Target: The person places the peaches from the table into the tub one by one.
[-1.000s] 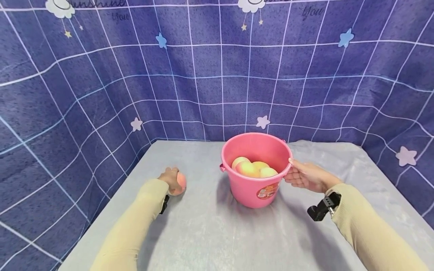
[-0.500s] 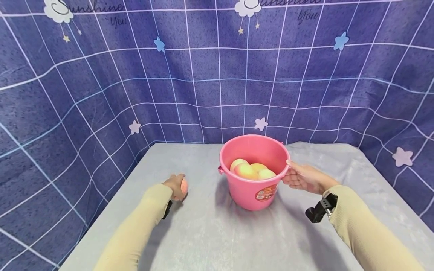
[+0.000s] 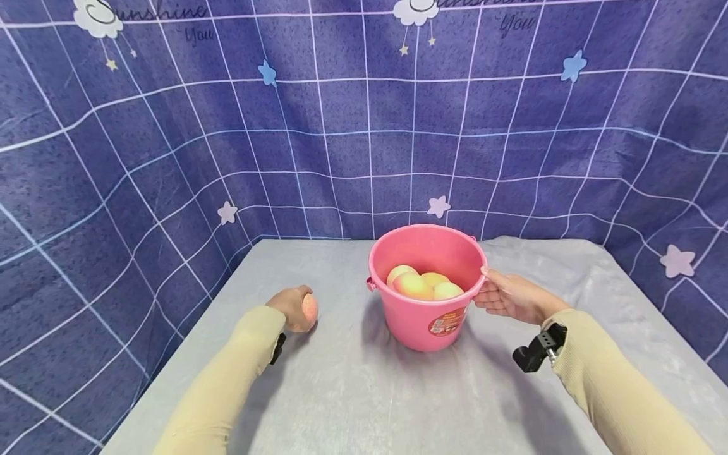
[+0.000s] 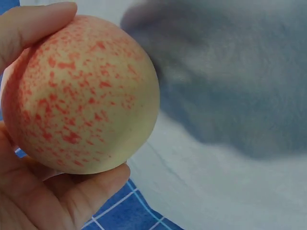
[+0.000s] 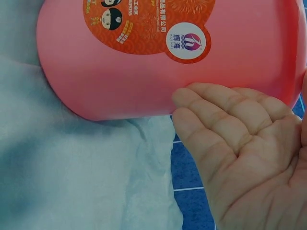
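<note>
On the left side of the table, my left hand [image 3: 291, 308] grips a peach [image 4: 81, 96] with pale skin and red speckles. In the left wrist view the fingers and thumb wrap it from opposite sides. Whether the peach touches the table cannot be told. A pink bucket [image 3: 418, 325] stands upright near the middle, with several yellow-pink peaches [image 3: 414, 285] inside. My right hand [image 3: 514, 297] holds the bucket's right rim, thumb at the top edge. Its other fingers lie along the outer wall below the rim, as the right wrist view [image 5: 240, 139] shows.
A grey-white cloth covers the table [image 3: 352, 392]. Behind and to the left hangs a blue checked curtain [image 3: 364, 126] with stars and clouds. The bucket bears a red label [image 3: 445, 323], and a handle joint [image 3: 371, 284] sticks out on its left side.
The left hand has turned a little about the peach and shifted it slightly to the right. The right hand keeps its hold on the bucket, which stays in place. The head view tilted slightly.
</note>
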A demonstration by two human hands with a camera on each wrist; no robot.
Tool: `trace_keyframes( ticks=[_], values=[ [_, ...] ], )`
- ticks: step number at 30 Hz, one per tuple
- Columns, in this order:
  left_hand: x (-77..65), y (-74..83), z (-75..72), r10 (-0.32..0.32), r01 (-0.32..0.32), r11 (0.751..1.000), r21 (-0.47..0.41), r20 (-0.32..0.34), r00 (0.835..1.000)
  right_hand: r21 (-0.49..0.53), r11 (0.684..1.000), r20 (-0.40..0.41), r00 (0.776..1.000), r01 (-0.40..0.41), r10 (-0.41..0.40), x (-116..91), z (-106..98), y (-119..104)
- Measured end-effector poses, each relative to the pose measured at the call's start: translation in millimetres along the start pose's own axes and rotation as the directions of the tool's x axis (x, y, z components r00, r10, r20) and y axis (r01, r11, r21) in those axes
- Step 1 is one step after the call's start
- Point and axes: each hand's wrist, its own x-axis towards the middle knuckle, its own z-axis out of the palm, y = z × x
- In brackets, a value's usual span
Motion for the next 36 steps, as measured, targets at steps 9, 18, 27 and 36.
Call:
trace_keyframes(
  ticks=[9, 18, 27, 36],
  values=[
    [-2.0, 13.8, -9.8, 0.094, -0.094, 0.996, 0.002, -0.033, 0.995, 0.026, 1.000, -0.016, 1.000, -0.008, 0.009, -2.0, 2.9, -1.2],
    [-2.4, 25.5, -26.0, 0.149, -0.156, 0.983, -0.096, -0.075, 0.986, 0.010, 1.000, -0.006, 1.000, -0.009, 0.009, -1.4, 3.9, -0.3],
    [-6.7, 39.9, -37.1, 0.203, -0.215, 0.970, -0.113, -0.104, 0.974, -0.004, 1.000, 0.002, 1.000, -0.008, 0.008, -2.6, 1.1, -0.2],
    [-15.1, 53.2, -48.4, 0.281, -0.307, 0.943, -0.130, -0.188, 0.941, 0.008, 1.000, -0.008, 1.000, -0.018, 0.018, -1.3, 0.1, 0.0]
  ],
)
